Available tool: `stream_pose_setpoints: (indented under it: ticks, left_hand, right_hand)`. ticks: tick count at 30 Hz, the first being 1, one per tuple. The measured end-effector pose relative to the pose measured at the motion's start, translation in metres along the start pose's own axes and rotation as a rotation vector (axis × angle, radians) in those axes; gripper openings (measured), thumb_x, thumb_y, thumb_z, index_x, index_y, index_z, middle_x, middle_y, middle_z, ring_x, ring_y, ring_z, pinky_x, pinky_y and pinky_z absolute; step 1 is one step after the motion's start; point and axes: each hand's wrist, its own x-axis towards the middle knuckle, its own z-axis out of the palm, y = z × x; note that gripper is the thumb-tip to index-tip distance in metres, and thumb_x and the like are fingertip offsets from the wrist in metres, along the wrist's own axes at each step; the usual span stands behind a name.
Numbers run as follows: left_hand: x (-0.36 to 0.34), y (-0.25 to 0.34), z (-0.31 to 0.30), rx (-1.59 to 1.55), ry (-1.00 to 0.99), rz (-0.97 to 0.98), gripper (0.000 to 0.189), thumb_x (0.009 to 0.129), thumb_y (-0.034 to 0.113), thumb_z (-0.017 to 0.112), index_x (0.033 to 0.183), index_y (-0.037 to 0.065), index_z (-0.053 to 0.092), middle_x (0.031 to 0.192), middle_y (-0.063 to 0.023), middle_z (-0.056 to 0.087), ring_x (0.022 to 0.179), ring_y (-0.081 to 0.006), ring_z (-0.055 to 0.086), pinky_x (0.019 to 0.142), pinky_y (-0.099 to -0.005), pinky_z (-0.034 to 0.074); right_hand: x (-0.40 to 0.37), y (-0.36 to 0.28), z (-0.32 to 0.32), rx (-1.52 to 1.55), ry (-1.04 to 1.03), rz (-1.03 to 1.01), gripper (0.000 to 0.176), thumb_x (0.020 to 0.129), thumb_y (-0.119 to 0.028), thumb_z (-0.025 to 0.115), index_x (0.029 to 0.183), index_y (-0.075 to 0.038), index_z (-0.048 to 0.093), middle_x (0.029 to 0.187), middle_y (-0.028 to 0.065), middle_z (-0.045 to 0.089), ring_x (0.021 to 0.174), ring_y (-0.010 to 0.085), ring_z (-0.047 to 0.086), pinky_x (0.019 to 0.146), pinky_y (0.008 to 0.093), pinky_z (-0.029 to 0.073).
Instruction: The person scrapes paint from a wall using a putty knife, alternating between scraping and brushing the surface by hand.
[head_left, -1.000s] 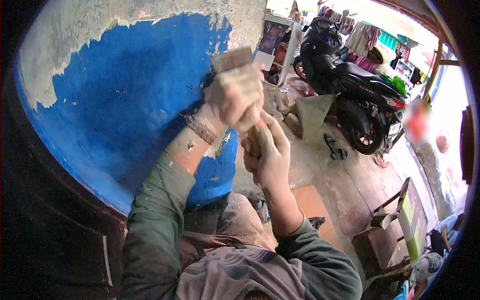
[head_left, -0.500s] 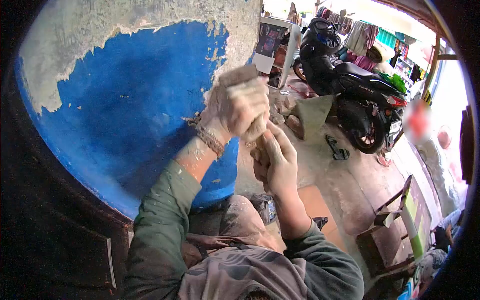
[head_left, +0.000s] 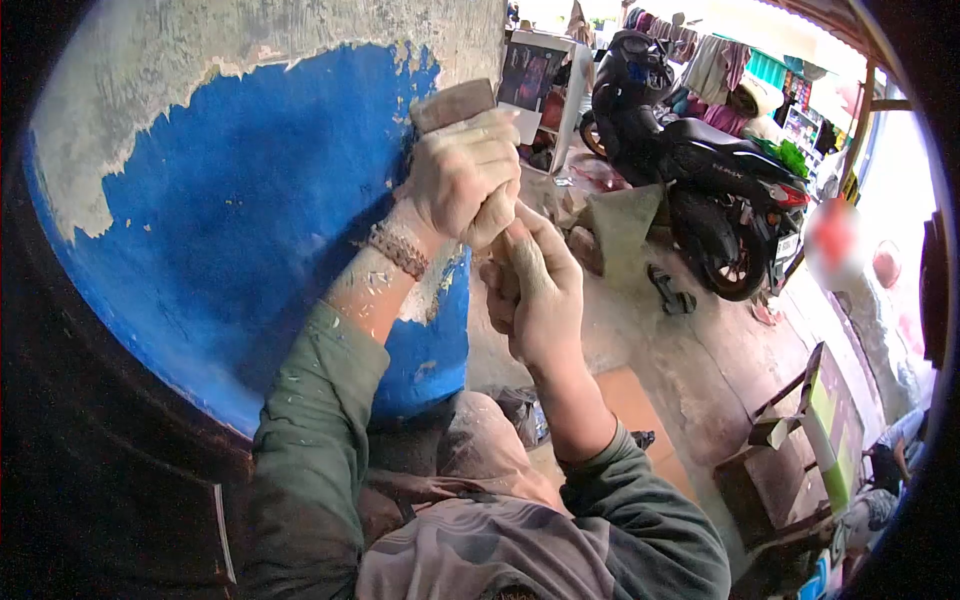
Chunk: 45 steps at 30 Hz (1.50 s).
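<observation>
My left hand (head_left: 465,180) is wrapped around a scraper, close below its wide, flat, dusty blade (head_left: 455,106). The blade lies against or just in front of the wall's right edge; contact cannot be made out. Lower down, my right hand (head_left: 540,290) grips the handle end, its thumb pointing up along it. Both hands are coated in pale dust, and paint flakes cling to my left forearm and bracelet. Blue paint (head_left: 250,220) covers much of the wall, with ragged edges against bare grey plaster (head_left: 200,45). A stripped patch (head_left: 430,297) shows beneath my left wrist.
A black motorcycle (head_left: 690,170) is parked at the back right, near rubble and a grey-green sheet (head_left: 625,225). A sandal (head_left: 670,290) lies on the floor. At lower right stands a wooden frame with a green-and-white panel (head_left: 830,425). Part of another person (head_left: 895,450) shows beyond it.
Both hands and the scraper have moved up and slightly left along the wall's edge. The stripped patch below my left wrist is now plainly visible. My grip stays the same.
</observation>
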Motion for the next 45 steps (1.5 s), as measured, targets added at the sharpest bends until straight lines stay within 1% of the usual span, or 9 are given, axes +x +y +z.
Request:
stream_pose_setpoints:
  ticks: [4, 18, 24, 26, 28, 33, 36, 37, 45]
  left_hand:
    - [-0.008, 0.011, 0.006, -0.048, -0.013, -0.008, 0.022, 0.073, 0.018, 0.049, 0.059, 0.003, 0.053, 0.07, -0.0129, 0.059, 0.082, -0.0338, 0.065, 0.087, -0.0454, 0.051]
    - [0.011, -0.011, -0.001, -0.051, -0.011, 0.065, 0.022, 0.072, 0.018, 0.048, 0.057, 0.004, 0.054, 0.065, -0.0121, 0.058, 0.077, -0.0313, 0.065, 0.086, -0.0424, 0.052]
    - [0.001, 0.009, 0.002, -0.039, -0.022, -0.021, 0.023, 0.073, 0.019, 0.048, 0.057, 0.004, 0.053, 0.065, -0.0129, 0.058, 0.074, -0.0332, 0.063, 0.083, -0.0434, 0.052]
    - [0.006, -0.003, 0.003, -0.109, 0.045, 0.079, 0.024, 0.074, 0.02, 0.048, 0.057, 0.004, 0.053, 0.066, -0.0123, 0.058, 0.072, -0.0333, 0.063, 0.077, -0.0431, 0.052]
    - [0.016, -0.011, -0.006, -0.133, -0.003, 0.009, 0.025, 0.075, 0.021, 0.048, 0.057, 0.003, 0.053, 0.065, -0.0127, 0.057, 0.07, -0.0337, 0.062, 0.066, -0.0427, 0.05]
    - [0.007, 0.0, 0.001, -0.076, 0.029, 0.077, 0.026, 0.076, 0.022, 0.049, 0.058, 0.003, 0.053, 0.065, -0.013, 0.058, 0.069, -0.0324, 0.063, 0.065, -0.0415, 0.05]
    - [0.017, -0.015, -0.009, -0.08, -0.065, 0.041, 0.028, 0.076, 0.023, 0.048, 0.057, 0.003, 0.053, 0.066, -0.0131, 0.059, 0.069, -0.0318, 0.063, 0.065, -0.041, 0.051]
    - [0.023, -0.02, -0.007, -0.06, 0.006, 0.084, 0.03, 0.077, 0.025, 0.046, 0.057, 0.004, 0.053, 0.066, -0.013, 0.059, 0.07, -0.0317, 0.064, 0.065, -0.0398, 0.051]
    - [0.024, -0.015, -0.003, -0.052, 0.056, 0.113, 0.029, 0.075, 0.026, 0.048, 0.054, 0.006, 0.053, 0.06, -0.0119, 0.056, 0.061, -0.0317, 0.059, 0.08, -0.0421, 0.053]
  right_hand:
    - [-0.018, -0.004, -0.009, -0.031, 0.012, 0.097, 0.035, 0.098, -0.022, 0.049, 0.128, -0.003, 0.052, 0.067, -0.0023, 0.052, 0.041, 0.0015, 0.036, 0.035, 0.0165, 0.023]
    - [-0.006, -0.008, 0.005, -0.054, 0.068, 0.028, 0.034, 0.098, -0.017, 0.045, 0.129, -0.002, 0.049, 0.064, -0.0042, 0.045, 0.041, 0.0012, 0.032, 0.034, 0.0169, 0.022]
    - [-0.014, -0.007, 0.0, -0.004, 0.036, 0.083, 0.033, 0.099, -0.02, 0.046, 0.127, -0.003, 0.05, 0.065, -0.002, 0.048, 0.04, 0.0023, 0.038, 0.034, 0.0155, 0.025]
    - [-0.01, -0.015, 0.007, -0.036, 0.034, 0.058, 0.034, 0.099, -0.021, 0.046, 0.127, -0.003, 0.05, 0.065, -0.0011, 0.05, 0.038, 0.0029, 0.036, 0.033, 0.0164, 0.024]
    - [-0.003, -0.022, 0.013, -0.018, 0.009, -0.001, 0.034, 0.099, -0.022, 0.046, 0.128, -0.003, 0.05, 0.066, 0.0004, 0.052, 0.037, 0.0032, 0.034, 0.033, 0.0174, 0.023]
    - [-0.005, -0.007, 0.009, -0.044, 0.038, -0.023, 0.034, 0.099, -0.022, 0.046, 0.126, -0.003, 0.052, 0.064, -0.0004, 0.049, 0.038, 0.0033, 0.034, 0.033, 0.0185, 0.022]
    - [0.005, -0.014, 0.012, -0.081, 0.006, -0.057, 0.033, 0.098, -0.021, 0.046, 0.125, -0.003, 0.053, 0.066, 0.0005, 0.05, 0.04, 0.0036, 0.035, 0.034, 0.019, 0.024]
    - [0.001, -0.032, 0.018, -0.012, 0.015, 0.047, 0.033, 0.098, -0.022, 0.046, 0.124, -0.004, 0.053, 0.065, 0.0004, 0.049, 0.04, 0.0037, 0.035, 0.034, 0.0192, 0.024]
    - [0.004, -0.014, 0.014, -0.026, 0.052, -0.014, 0.033, 0.098, -0.023, 0.047, 0.125, -0.004, 0.053, 0.066, 0.0006, 0.05, 0.042, 0.0036, 0.038, 0.035, 0.0189, 0.025]
